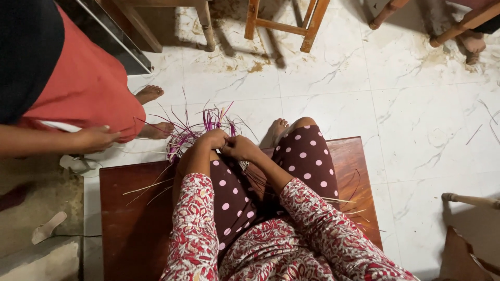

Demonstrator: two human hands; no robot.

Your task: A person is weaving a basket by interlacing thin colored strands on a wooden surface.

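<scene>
Head view, looking down over a seated person's lap: at far left a second person in a red skirt [86, 86] and dark top stands barefoot on the white marble-patterned tile floor [416, 119], one hand [96, 139] resting low by the skirt's hem and well apart from the work. Below that hand, a pale flat sandal [48, 227] lies on the rough grey patch of floor. Moving right, the low reddish-brown wooden platform [130, 218] bears the seated person, with a few loose pale straw strips [148, 187] lying on its bare top. Just beyond the platform's far edge a fan of purple and pale dyed reed strips [200, 127] spreads over the tiles, its strands running back toward the knees. The left hand [211, 139] is curled closed, fingertips pinching the strands where they gather; the right hand [240, 148], touching the left, is likewise pressed together on the same bundle. Both arms wear red-and-white floral printed sleeves [317, 224], over maroon trousers with pink polka dots [307, 158], and one bare foot [278, 127] rests on the tiles just beside the reeds. Wooden chair legs [284, 26] stand along the top edge, and a wooden chair rail [471, 200] juts in at far right.
</scene>
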